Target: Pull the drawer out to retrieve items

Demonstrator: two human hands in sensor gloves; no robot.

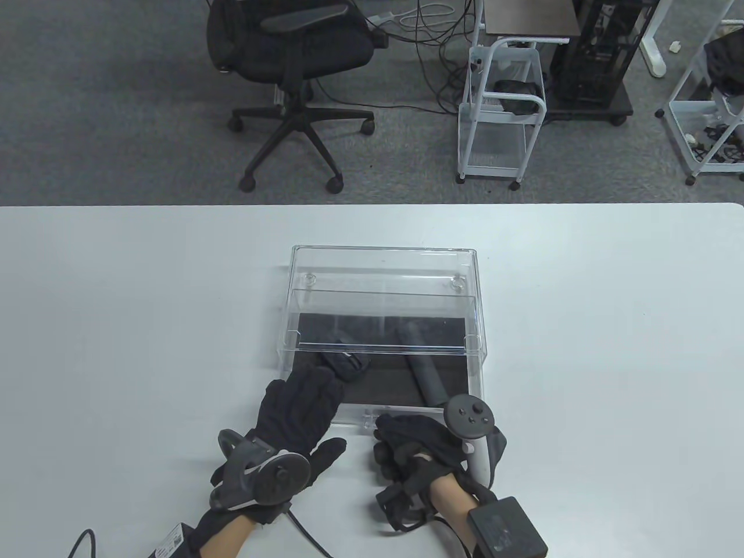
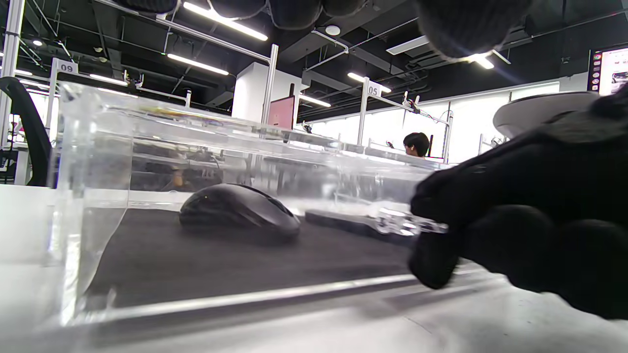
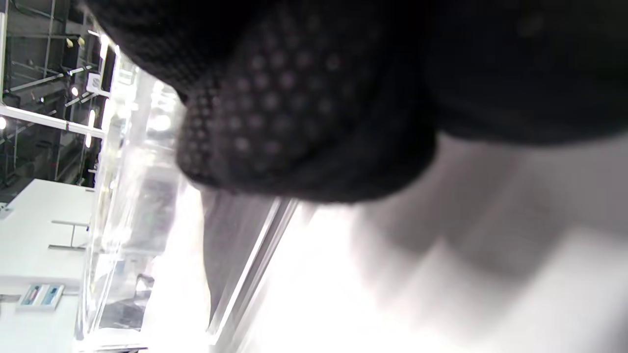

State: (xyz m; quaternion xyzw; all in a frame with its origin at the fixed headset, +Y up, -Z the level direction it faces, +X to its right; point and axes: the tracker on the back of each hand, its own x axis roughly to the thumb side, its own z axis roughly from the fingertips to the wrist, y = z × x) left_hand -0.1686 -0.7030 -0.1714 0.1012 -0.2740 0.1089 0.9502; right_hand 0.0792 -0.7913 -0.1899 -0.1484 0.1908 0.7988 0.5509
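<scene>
clear acrylic drawer box mid-table, its drawer drawn out toward the near edge over a white table. inside, on a dark liner: black computer mouse at left, half under the box's roof; dark grey cylindrical handle at right, slanting toward the front wall. right hand curled at the drawer's front wall, fingers pinching the clear tab handle as seen from the left wrist. left hand flat and spread, fingers reaching over the drawer's front left corner, tips just beside the mouse; contact with it impossible to tell.
</scene>
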